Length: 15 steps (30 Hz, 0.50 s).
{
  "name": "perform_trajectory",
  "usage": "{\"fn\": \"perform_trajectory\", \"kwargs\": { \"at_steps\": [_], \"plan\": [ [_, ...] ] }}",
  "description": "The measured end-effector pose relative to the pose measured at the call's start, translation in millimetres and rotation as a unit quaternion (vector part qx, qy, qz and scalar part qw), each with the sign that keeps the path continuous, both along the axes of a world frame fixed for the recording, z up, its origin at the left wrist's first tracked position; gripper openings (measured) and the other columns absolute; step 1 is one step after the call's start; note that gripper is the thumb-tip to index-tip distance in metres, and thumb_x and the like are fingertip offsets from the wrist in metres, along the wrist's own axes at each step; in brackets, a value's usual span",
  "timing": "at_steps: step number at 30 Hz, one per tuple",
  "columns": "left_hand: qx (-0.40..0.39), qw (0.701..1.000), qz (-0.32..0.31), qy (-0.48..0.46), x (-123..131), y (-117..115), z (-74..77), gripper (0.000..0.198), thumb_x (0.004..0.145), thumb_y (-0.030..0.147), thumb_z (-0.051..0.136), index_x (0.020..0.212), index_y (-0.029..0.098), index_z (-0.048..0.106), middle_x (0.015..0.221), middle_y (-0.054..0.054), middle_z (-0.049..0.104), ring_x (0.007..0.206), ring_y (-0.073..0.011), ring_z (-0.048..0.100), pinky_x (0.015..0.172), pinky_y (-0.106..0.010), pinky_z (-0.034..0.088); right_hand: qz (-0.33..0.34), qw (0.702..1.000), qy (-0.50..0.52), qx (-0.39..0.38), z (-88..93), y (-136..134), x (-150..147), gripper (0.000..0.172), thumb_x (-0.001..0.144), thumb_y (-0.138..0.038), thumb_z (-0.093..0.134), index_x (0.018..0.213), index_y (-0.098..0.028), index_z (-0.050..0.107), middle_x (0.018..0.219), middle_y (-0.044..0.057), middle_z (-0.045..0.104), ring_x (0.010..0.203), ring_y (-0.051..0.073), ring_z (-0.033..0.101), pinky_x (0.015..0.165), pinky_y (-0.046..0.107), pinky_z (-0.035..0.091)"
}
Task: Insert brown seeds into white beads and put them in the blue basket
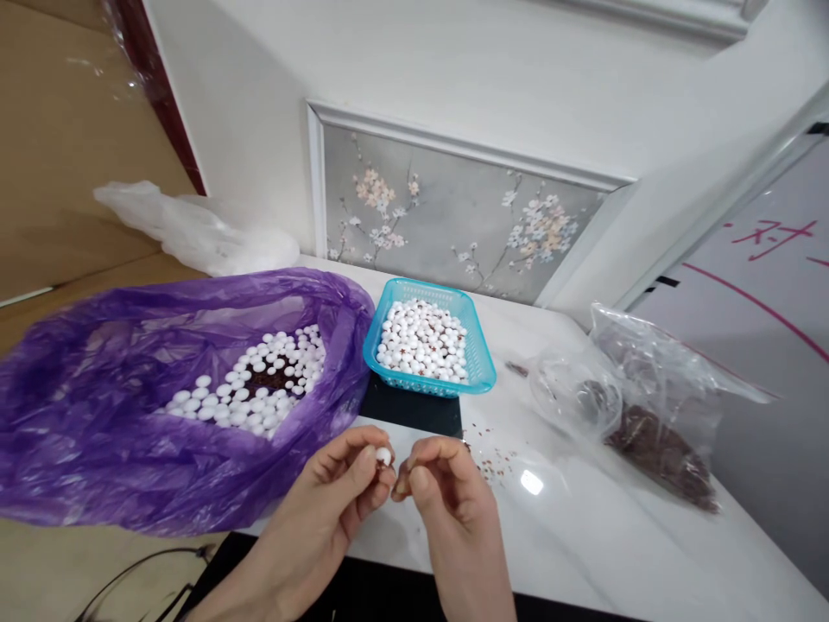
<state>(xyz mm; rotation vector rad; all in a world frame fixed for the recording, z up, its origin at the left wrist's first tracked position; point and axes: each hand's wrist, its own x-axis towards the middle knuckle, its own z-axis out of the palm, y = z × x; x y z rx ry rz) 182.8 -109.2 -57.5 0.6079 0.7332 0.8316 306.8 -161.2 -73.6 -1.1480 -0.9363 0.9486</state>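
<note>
- The left hand [340, 484] pinches a white ball [384, 454] between thumb and fingers, above the tabletop [583, 536] by its near edge.
- The right hand [457, 497], just beside it, has thumb and fingers drawn together; whether they grip anything I cannot tell.
- The blue basket [479, 350] of white balls sits near the back edge, beyond the hands, partly over a black sheet [411, 408].
- The purple bag [71, 415], holding more balls, spills past the left edge.
- Right of the hands, past brown bits [496, 469], open room stretches towards the right edge, where a clear bag [667, 445] lies.
</note>
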Motion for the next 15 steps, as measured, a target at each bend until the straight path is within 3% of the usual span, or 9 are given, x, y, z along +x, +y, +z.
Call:
{"fn": "perform_trajectory", "kwargs": {
  "at_steps": [3,6,11,15],
  "plan": [
    [-0.034,0.999,0.013,0.002,-1.0,0.6,0.4,0.026,0.061,0.034,0.085,0.079,0.018,0.076,0.074,0.000,0.068,0.070,-0.0089,0.061,0.070,-0.015,0.052,-0.049,0.997,-0.063,-0.012,-2.0,-5.1,9.7,0.013,0.090,-0.035,0.055,0.087,-0.022,0.059,0.071,-0.002,0.059,0.067,0.012,0.057,0.064,0.021,0.047],
    [-0.017,1.000,0.022,0.013,-1.5,2.1,-0.6,0.028,0.058,0.032,0.087,0.081,0.019,0.076,0.080,0.000,0.070,0.075,-0.0091,0.062,0.073,-0.014,0.052,-0.107,0.986,-0.128,-0.026,-6.6,-10.6,26.6,0.016,0.089,-0.035,0.056,0.082,-0.022,0.059,0.067,-0.003,0.057,0.064,0.012,0.055,0.061,0.021,0.047],
    [0.028,0.997,0.035,0.060,-3.2,6.7,-5.0,0.021,0.062,0.024,0.085,0.081,0.020,0.076,0.079,0.003,0.068,0.071,-0.0059,0.058,0.071,-0.012,0.050,-0.224,0.942,-0.238,-0.079,-20.5,-18.4,67.6,0.018,0.086,-0.039,0.056,0.087,-0.022,0.063,0.078,0.001,0.065,0.071,0.016,0.059,0.066,0.025,0.048],
    [0.079,0.992,0.050,0.083,-1.5,14.6,-6.9,0.019,0.063,0.027,0.084,0.079,0.021,0.076,0.075,0.004,0.069,0.070,-0.0057,0.058,0.069,-0.011,0.048,-0.216,0.901,-0.355,-0.126,-29.9,-16.6,89.3,0.021,0.086,-0.035,0.050,0.089,-0.022,0.066,0.092,0.004,0.069,0.082,0.020,0.063,0.072,0.029,0.049]
  ]
}}
